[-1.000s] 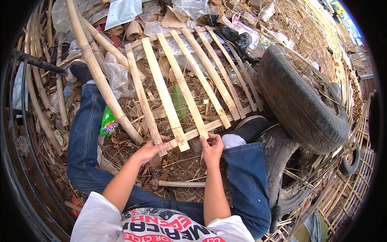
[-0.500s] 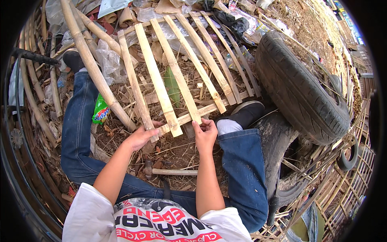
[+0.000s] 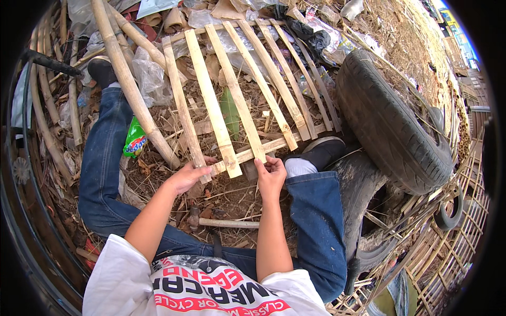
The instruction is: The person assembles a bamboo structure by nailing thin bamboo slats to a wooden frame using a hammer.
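Observation:
A frame of several pale bamboo slats point(image 3: 210, 100) lies over the ground in front of me, its slats running across a far and a near crosspiece point(image 3: 274, 144). My left hand point(image 3: 188, 177) is closed on the near left corner, thumb over the end of the leftmost slat point(image 3: 182, 105) and fingers partly hidden beneath. With thumb and fingers, my right hand point(image 3: 271, 173) pinches the near end of the third slat point(image 3: 240, 100) by the crosspiece. A hammer point(image 3: 227, 223) with a wooden handle rests on the ground between my legs, below both hands.
Thick bamboo poles point(image 3: 134, 100) lie at left, near a green packet point(image 3: 135, 138). A large black tyre point(image 3: 390, 121) leans beyond my right shoe point(image 3: 324, 151). Plastic litter point(image 3: 150, 79) covers the far ground. A bamboo lattice point(image 3: 448, 253) stands at right, a dark metal frame point(image 3: 37, 210) at left.
The whole view has shifted slightly. Both hands keep the same hold on the bamboo frame, and the hammer stays where it lay.

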A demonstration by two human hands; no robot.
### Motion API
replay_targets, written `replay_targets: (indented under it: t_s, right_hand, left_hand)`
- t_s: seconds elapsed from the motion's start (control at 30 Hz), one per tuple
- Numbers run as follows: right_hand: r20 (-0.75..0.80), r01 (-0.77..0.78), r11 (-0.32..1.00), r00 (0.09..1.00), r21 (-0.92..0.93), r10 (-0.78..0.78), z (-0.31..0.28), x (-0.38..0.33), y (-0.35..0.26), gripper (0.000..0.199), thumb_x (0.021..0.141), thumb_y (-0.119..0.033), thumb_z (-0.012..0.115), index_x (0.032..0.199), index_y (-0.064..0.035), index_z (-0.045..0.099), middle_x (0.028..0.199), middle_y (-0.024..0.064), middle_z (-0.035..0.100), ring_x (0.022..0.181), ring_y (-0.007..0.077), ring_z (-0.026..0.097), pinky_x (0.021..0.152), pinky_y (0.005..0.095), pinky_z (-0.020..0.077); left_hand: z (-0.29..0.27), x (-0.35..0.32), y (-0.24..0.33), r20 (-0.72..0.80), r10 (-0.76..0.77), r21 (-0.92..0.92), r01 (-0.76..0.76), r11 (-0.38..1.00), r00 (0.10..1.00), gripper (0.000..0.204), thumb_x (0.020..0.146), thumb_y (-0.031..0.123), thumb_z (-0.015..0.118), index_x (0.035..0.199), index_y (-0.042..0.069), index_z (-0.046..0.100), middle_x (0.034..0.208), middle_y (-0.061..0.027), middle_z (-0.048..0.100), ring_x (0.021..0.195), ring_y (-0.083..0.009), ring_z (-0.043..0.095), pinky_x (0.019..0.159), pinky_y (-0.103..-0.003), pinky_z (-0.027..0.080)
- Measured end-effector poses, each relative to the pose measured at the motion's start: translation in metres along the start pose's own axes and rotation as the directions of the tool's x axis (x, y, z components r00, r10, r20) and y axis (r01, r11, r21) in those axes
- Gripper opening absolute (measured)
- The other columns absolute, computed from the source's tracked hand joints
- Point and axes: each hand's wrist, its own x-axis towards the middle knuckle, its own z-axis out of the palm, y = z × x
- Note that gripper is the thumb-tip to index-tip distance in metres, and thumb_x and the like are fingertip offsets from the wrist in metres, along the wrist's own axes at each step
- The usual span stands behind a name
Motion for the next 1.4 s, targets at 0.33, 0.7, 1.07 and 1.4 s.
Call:
replay_targets:
  t_s: [0.33, 0.7, 1.07, 1.4]
  right_hand:
    - [0.011, 0.024, 0.995, 1.0, -0.099, -0.023, -0.003, 0.003, -0.003, 0.032, 0.084, -0.011, 0.08, 0.102, 0.0064, 0.06, 0.082, 0.0071, 0.066, 0.071, 0.0098, 0.059, 0.063, 0.0245, 0.0476]
    - [-0.002, 0.149, 0.888, 0.986, -0.434, -0.166, -0.008, 0.01, -0.002, 0.033, 0.077, -0.017, 0.083, 0.095, 0.006, 0.068, 0.077, 0.0124, 0.069, 0.071, 0.0193, 0.063, 0.069, 0.0345, 0.0502]
    - [0.019, 0.105, 0.88, 0.994, -0.464, -0.109, -0.006, 0.014, -0.011, 0.03, 0.08, -0.016, 0.083, 0.094, 0.005, 0.066, 0.078, 0.0058, 0.067, 0.069, 0.0098, 0.058, 0.063, 0.0259, 0.048]
    - [0.015, 0.089, 0.818, 0.995, -0.568, -0.098, -0.002, 0.008, -0.018, 0.03, 0.079, -0.015, 0.084, 0.093, 0.005, 0.065, 0.077, 0.0063, 0.066, 0.068, 0.0116, 0.058, 0.064, 0.0273, 0.0487]
  left_hand:
    - [0.001, 0.003, -0.008, -0.07, 0.102, 0.035, -0.1, 0.994, 0.992, 0.056, 0.09, 0.033, 0.073, 0.135, 0.006, 0.053, 0.126, -0.0103, 0.06, 0.124, -0.0221, 0.051, 0.109, -0.039, 0.036]
    - [-0.002, -0.021, -0.004, -0.426, 0.254, 0.089, -0.239, 0.967, 0.868, 0.04, 0.092, 0.03, 0.072, 0.119, 0.008, 0.053, 0.105, -0.0026, 0.059, 0.097, -0.0141, 0.057, 0.089, -0.034, 0.047]
    - [0.043, 0.003, 0.035, 0.279, 0.802, 0.949, -0.28, -0.145, 0.528, 0.042, 0.094, 0.035, 0.061, 0.123, 0.005, 0.056, 0.129, -0.0141, 0.051, 0.138, -0.0311, 0.038, 0.117, -0.056, 0.021]
    - [0.024, 0.021, 0.016, 0.319, 0.749, 0.942, -0.278, -0.186, 0.581, 0.046, 0.099, 0.044, 0.051, 0.131, 0.013, 0.057, 0.144, -0.0144, 0.046, 0.144, -0.0292, 0.032, 0.12, -0.061, 0.009]
